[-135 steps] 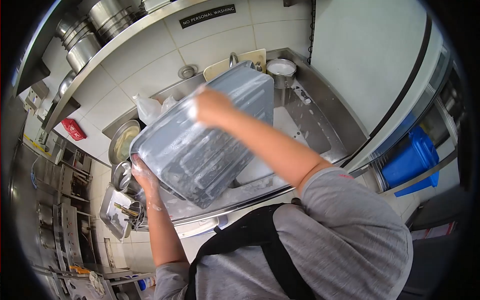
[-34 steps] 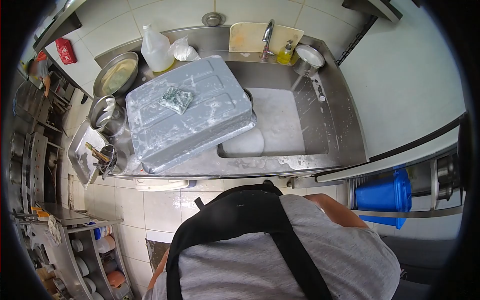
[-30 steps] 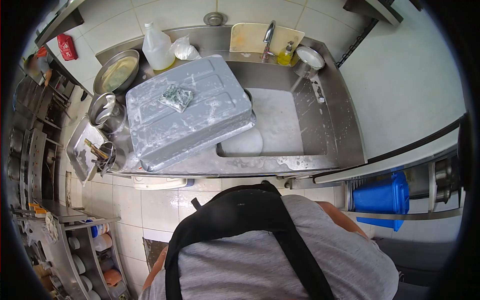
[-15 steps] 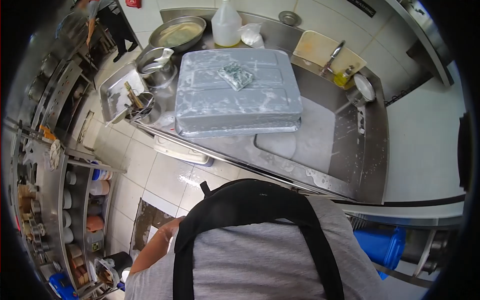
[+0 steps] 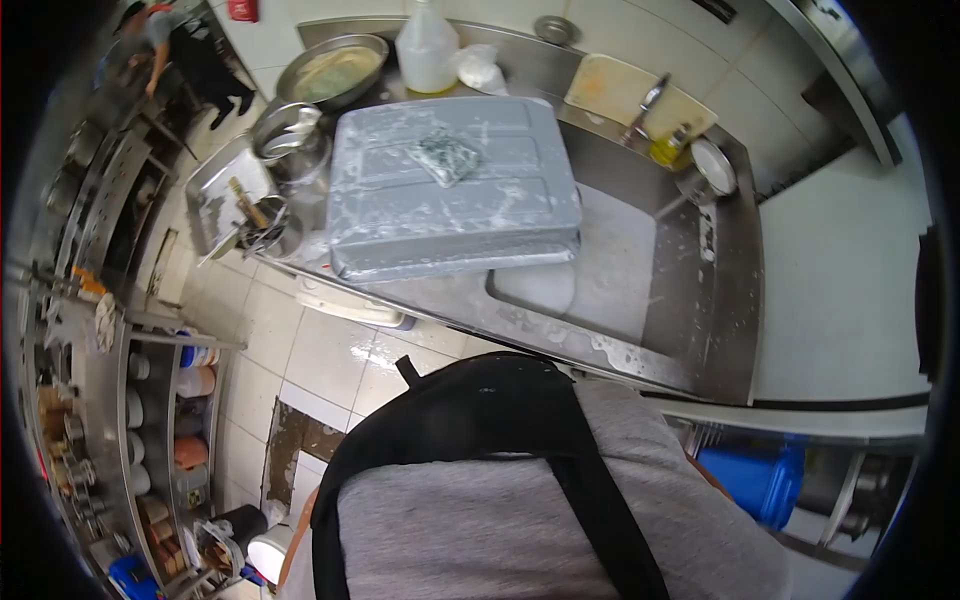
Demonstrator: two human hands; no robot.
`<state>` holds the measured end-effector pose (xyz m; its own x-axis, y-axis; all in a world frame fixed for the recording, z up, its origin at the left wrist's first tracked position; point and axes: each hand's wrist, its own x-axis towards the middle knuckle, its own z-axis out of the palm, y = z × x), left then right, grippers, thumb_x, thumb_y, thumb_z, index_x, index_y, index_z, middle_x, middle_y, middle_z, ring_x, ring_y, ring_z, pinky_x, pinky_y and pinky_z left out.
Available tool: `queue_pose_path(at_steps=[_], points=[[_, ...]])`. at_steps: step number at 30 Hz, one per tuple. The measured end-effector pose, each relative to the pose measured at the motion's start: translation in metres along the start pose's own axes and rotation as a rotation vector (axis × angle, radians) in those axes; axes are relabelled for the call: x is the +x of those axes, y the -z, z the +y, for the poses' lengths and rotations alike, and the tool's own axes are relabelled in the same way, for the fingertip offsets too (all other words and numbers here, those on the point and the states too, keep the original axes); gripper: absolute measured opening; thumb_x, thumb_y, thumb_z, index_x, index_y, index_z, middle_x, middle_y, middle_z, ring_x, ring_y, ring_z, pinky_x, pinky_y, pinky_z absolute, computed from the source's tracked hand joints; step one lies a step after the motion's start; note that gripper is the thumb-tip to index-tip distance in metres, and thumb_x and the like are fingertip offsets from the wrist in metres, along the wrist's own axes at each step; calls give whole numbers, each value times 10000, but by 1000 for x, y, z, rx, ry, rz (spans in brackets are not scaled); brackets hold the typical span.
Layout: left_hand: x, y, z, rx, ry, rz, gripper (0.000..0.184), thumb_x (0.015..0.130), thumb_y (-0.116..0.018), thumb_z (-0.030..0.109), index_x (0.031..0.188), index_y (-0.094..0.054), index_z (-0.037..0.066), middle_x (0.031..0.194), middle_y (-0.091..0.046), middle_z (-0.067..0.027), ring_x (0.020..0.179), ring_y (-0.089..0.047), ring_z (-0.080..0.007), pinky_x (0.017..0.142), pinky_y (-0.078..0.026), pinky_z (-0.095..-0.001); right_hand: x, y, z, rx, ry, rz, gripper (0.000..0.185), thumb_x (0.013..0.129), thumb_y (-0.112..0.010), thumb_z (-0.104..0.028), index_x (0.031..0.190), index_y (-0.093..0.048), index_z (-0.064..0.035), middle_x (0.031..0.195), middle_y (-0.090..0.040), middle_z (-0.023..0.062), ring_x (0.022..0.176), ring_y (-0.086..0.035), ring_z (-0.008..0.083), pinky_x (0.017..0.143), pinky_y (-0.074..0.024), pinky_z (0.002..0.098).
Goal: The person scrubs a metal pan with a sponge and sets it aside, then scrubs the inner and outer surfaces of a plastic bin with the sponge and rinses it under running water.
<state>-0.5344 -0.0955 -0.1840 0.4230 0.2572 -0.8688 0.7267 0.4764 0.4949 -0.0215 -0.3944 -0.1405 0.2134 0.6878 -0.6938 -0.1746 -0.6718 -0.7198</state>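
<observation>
Neither of my hands is in view. A sliver of my left arm (image 5: 299, 535) shows beside the grey shirt, and a bit of my right arm (image 5: 708, 478) at the other side; my body hides the rest. In front of me a large grey plastic tub (image 5: 455, 205) lies upside down across the sink's edge, streaked with suds. On its upturned base rests a soapy green scouring pad (image 5: 444, 158). The steel sink (image 5: 690, 300) beside it holds cloudy, foamy water.
Left of the tub stand a steel pot (image 5: 290, 150), a wide metal bowl (image 5: 330, 75) and a container of utensils (image 5: 275, 225). A plastic jug (image 5: 428, 50), cutting board (image 5: 635, 92) and tap (image 5: 650, 100) line the back. Another person (image 5: 185, 55) stands far left, beyond a shelf rack (image 5: 160, 430).
My view has shifted, so the sink and tub sit slightly further left. My left forearm has mostly dropped out of sight behind my body. Tub and pad stay put.
</observation>
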Motion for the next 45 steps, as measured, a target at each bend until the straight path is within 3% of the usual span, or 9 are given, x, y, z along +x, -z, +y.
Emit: queue_pose_path(at_steps=[10,22,29,34,37,39,40,41,45], points=[[-5,27,55,-9,11,-138,340,761,-722,95,1047,-620,-59,1021,-651,-90,922,-581,-140,817,-470,-281,-240,-30,13,448,-40,-1,468,747,-646,-200,1145,-593,41,1000,-655,88,883,-575,155,800,-445,278],[-81,-50,269,191,-410,-716,245,816,-664,37,1029,-620,-75,1000,-658,-78,856,-607,-132,780,-479,-249,-203,0,-57,198,-6,72,399,743,-697,-218,1018,-643,66,891,-662,102,819,-579,142,757,-452,274],[-48,-40,287,78,-182,-871,204,867,-638,119,971,-635,-57,912,-661,-43,838,-599,-110,759,-471,-241,-206,11,-81,176,-58,-120,441,837,-648,-384,892,-669,54,795,-641,65,724,-559,132,712,-437,255],[-56,-24,306,1021,-323,-408,129,855,-596,51,937,-684,4,866,-676,-43,773,-597,-111,735,-473,-239,-212,19,-26,53,-323,-101,449,906,-539,-413,852,-688,7,761,-629,60,721,-555,153,732,-435,266],[-24,6,315,725,-360,67,144,880,-562,88,924,-672,6,736,-674,-90,713,-622,-159,684,-485,-291,-180,34,-46,-336,-229,-34,391,904,-522,-354,845,-679,-1,737,-609,84,697,-553,179,709,-441,311],[-4,7,340,653,-802,397,170,900,-533,108,945,-652,-5,754,-666,-129,724,-632,-239,707,-480,-313,-137,46,-93,-643,-181,123,325,881,-524,-306,883,-664,-13,744,-602,111,699,-565,204,693,-448,355],[2,-1,360,640,-976,478,174,903,-527,113,975,-645,9,816,-656,-153,752,-625,-274,719,-476,-324,-92,67,-85,-662,165,239,321,883,-516,-331,953,-642,-45,811,-632,137,719,-586,230,687,-455,385],[9,-14,382,622,-1148,557,181,906,-521,118,1006,-638,22,877,-646,-177,780,-618,-309,732,-472,-335,-58,55,-144,-839,61,388,338,899,-506,-343,990,-610,-34,886,-648,154,767,-607,246,705,-456,395],[61,-57,448,1064,-1240,681,345,901,-542,242,1240,-545,183,1344,-442,-139,1147,-489,-330,917,-407,-418,74,-1,-284,-652,747,554,606,796,-675,-341,1289,-463,-58,1233,-529,224,1156,-498,370,972,-394,408]])
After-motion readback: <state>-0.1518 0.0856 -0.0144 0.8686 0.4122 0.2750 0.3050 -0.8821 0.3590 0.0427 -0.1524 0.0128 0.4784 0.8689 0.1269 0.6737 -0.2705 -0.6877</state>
